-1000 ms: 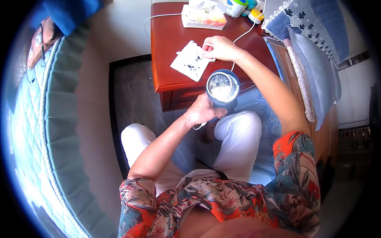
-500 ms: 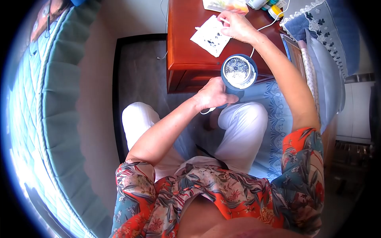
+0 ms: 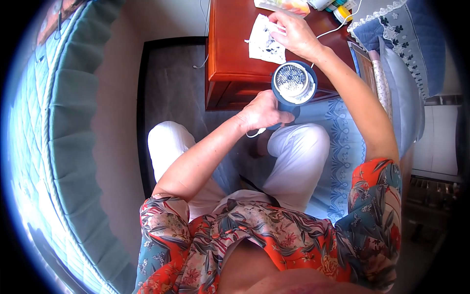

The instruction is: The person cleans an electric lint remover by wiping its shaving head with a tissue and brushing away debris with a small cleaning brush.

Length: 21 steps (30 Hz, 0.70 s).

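My left hand (image 3: 264, 111) is wrapped round the dark blue handle of a fabric shaver (image 3: 293, 83). Its round perforated metal head faces up towards me, and a white cord hangs by the handle. On the red-brown cabinet top lies a white tissue (image 3: 264, 41) scattered with dark specks of lint. My right hand (image 3: 296, 35) is at the tissue's right side, its thumb and fingers pinched on the edge. The fingertips are partly hidden against the white paper.
The wooden cabinet (image 3: 225, 54) carries a patterned packet (image 3: 284, 6), a yellow-capped bottle (image 3: 342, 14) and a white cable (image 3: 333, 30). Blue pillows (image 3: 401, 93) stand at the right. A quilted bed cover (image 3: 73, 147) runs along the left. My knees are below the shaver.
The tissue has turned and shifted right, and looks more creased under my right hand. My left hand and the shaver stay almost in place; the view has shifted slightly.
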Each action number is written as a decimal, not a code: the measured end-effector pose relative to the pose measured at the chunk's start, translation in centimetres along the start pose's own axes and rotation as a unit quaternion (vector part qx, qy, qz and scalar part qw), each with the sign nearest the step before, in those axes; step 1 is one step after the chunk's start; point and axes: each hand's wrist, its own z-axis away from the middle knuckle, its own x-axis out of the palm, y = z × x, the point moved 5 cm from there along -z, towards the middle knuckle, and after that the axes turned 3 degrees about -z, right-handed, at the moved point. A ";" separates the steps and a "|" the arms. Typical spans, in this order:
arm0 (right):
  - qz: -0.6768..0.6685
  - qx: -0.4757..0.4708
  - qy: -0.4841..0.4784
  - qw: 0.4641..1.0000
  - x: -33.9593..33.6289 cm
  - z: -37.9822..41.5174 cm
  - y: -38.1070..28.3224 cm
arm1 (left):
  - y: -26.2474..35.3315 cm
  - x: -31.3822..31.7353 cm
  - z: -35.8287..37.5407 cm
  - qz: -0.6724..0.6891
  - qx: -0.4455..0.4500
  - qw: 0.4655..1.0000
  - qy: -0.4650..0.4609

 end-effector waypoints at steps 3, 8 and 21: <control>0.035 -0.002 -0.008 0.999 0.4 0.8 0.2 | -0.1 -0.2 0.0 -0.005 -0.022 1.000 -0.001; 0.058 -0.044 0.017 0.997 0.0 2.1 -0.9 | 0.1 0.0 0.1 -0.006 -0.001 1.000 -0.003; 0.049 -0.046 -0.057 0.996 0.6 4.4 -0.9 | -0.2 -0.1 0.0 -0.023 -0.005 1.000 0.004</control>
